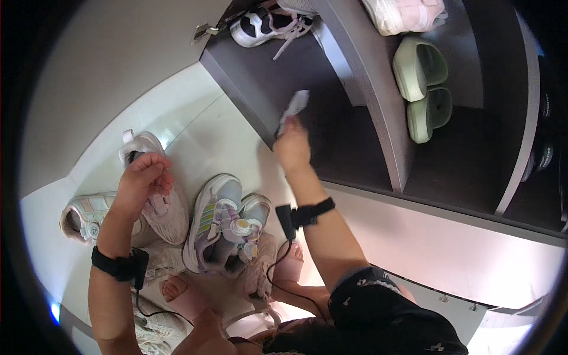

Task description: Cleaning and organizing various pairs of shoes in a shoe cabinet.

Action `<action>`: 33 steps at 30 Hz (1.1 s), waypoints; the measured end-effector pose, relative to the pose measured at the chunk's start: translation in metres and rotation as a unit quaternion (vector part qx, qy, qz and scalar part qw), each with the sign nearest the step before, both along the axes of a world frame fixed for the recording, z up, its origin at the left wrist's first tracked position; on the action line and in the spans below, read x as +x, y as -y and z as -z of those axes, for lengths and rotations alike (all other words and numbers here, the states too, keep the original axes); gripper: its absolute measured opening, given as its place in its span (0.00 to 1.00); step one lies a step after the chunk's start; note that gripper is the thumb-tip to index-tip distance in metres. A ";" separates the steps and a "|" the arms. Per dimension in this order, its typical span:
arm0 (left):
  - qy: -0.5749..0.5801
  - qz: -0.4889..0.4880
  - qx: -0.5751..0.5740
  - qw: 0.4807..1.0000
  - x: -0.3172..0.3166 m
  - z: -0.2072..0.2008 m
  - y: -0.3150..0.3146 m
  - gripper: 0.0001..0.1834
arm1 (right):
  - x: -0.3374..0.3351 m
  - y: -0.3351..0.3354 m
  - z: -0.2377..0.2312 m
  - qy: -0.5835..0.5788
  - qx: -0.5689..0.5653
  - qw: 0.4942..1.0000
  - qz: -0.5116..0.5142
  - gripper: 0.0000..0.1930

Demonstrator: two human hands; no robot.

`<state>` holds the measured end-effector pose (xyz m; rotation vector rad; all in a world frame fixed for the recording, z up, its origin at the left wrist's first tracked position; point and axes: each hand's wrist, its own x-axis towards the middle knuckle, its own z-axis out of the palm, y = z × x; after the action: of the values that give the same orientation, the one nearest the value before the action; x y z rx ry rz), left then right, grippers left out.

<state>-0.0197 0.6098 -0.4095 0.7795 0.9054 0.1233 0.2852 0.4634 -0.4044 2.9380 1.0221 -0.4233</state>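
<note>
My right hand (293, 145) is closed on a white wipe (297, 102), somewhat blurred, that sticks up past the fingers. It is held over the dark floor of the cabinet's left compartment (325, 133), near its front edge. My left hand (145, 180) hovers over a pale pink and white sneaker (168, 216); its fingers are loosely curled, with nothing visible in them. Beside that sneaker lie a pair of white sneakers with purple and green trim (216, 204) and a pale sneaker with a round dial (89, 216).
Pale green clogs (420, 112) and pinkish shoes (408, 15) sit in the middle compartment. A black and white sneaker (260, 26) is at the back of the left one. The cabinet door (118, 71) stands open. Cables hang from both wrist straps. My feet are among the floor shoes.
</note>
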 end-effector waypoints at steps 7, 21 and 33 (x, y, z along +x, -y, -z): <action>0.037 -0.003 0.001 0.999 0.002 -0.003 0.003 0.07 | 0.014 0.015 -0.003 0.117 0.051 0.990 -0.062 0.29; 0.049 0.005 -0.014 0.999 0.000 0.004 0.000 0.07 | 0.054 -0.005 -0.022 0.036 -0.129 0.987 0.089 0.28; 0.032 0.009 -0.005 0.999 -0.004 0.001 0.001 0.07 | -0.076 -0.007 -0.042 -0.102 0.155 0.946 -0.264 0.22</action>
<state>-0.0235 0.6091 -0.4110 0.7704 0.8381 0.1267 0.2096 0.4707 -0.3621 2.7198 1.9951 -0.5961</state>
